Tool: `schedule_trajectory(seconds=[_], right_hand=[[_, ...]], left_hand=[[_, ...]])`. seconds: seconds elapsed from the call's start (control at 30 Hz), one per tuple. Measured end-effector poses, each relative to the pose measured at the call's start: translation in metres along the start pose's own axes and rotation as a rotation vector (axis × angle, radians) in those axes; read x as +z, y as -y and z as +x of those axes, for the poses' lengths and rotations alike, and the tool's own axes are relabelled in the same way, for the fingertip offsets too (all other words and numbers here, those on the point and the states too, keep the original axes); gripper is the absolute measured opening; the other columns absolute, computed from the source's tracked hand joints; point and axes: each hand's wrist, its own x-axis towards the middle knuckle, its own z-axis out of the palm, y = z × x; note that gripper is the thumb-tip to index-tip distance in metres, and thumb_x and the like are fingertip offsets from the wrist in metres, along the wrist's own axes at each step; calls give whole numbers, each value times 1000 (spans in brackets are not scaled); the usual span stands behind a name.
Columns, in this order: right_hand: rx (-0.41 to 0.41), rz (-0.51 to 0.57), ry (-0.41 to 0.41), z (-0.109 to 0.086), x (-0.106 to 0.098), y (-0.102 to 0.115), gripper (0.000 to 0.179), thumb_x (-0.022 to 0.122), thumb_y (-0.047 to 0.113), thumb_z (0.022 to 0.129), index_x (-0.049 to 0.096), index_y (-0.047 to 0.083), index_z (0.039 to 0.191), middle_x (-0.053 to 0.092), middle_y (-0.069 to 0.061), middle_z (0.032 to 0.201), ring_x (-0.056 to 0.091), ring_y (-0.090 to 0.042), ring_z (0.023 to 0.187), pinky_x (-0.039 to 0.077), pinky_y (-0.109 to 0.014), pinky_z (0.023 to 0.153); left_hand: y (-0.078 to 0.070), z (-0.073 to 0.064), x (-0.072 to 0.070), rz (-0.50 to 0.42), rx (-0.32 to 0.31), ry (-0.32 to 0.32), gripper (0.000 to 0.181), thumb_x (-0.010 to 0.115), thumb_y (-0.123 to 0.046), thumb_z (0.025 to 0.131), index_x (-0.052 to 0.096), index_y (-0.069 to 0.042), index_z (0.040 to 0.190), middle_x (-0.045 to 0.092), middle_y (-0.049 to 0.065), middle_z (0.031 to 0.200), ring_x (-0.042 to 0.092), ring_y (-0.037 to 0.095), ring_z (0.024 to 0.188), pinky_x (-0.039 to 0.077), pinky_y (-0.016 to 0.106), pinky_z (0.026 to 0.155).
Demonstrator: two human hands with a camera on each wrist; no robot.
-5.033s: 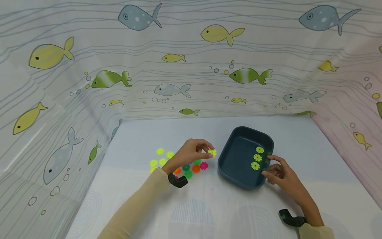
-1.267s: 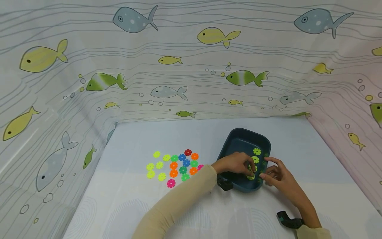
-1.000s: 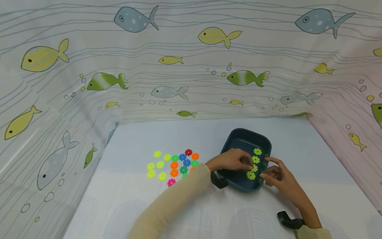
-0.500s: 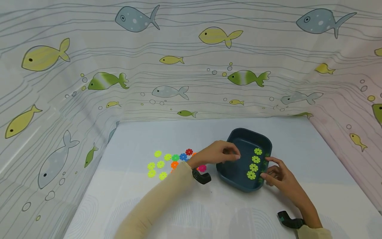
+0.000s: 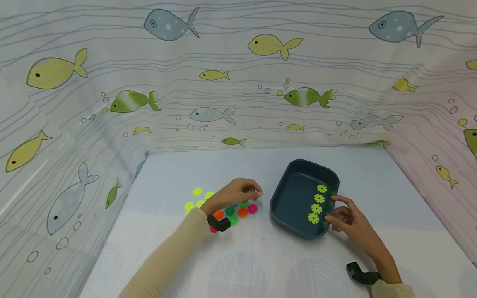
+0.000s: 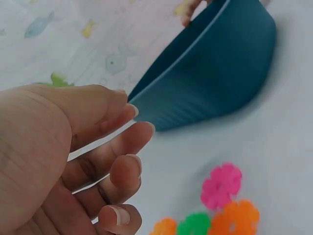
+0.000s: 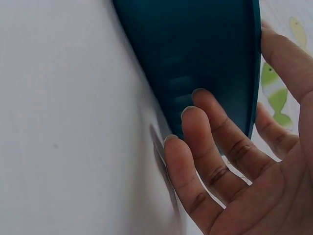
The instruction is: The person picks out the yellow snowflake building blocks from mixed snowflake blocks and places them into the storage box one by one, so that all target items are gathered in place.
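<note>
My left hand (image 5: 234,194) hovers over the right part of a spread of flower-shaped plastic discs, fingers loosely bent and nothing between them. Below its fingertips lies a pink disc (image 5: 252,208), with orange (image 5: 242,212) and green (image 5: 233,219) ones beside it. A dark blue tray (image 5: 290,203) stands to the right. Inside it, along the right side, several yellow-green discs (image 5: 318,208) form a row. My right hand (image 5: 348,217) holds the tray's right wall, thumb and index finger at the rim (image 7: 257,73) and other fingers (image 7: 198,129) along the outside.
More yellow-green discs (image 5: 189,206) lie at the left of the spread, partly hidden by my left hand and sleeve (image 5: 167,252). Each wrist wears a black camera band (image 5: 220,223). A fish-patterned sheet (image 5: 223,91) walls the white table at the back and sides.
Five seconds ago my left hand held a yellow-green disc; it has since put it into the tray's row, let go and moved back left over the spread. My right hand stays at the tray.
</note>
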Motion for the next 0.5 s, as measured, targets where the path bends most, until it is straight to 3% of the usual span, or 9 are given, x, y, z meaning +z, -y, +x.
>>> schedule_trajectory(seconds=[0.13,0.3,0.5], right_hand=[[-12,3,1,1,-1,-2,70,69,19,101,29,12,157,65,-19,107,69,-28,82,57,-38,67],[-21,13,6,0,-1,-2,70,69,17,101,29,13,158,65,-19,108,69,-29,83,57,-38,67],[-13,18,8,0,0,-1,70,69,18,101,29,13,158,65,-20,109,69,-29,83,57,-38,67]], left_hand=[[10,-20,-11,3,-41,-25,35,64,-38,103,71,-8,120,71,12,106,63,33,93,54,41,78],[21,-42,-26,18,-81,-102,30,66,-33,102,72,-8,117,70,9,103,61,30,87,53,36,74],[35,-67,-46,154,-132,-218,27,68,-36,100,75,-14,114,69,2,97,59,23,81,50,32,69]])
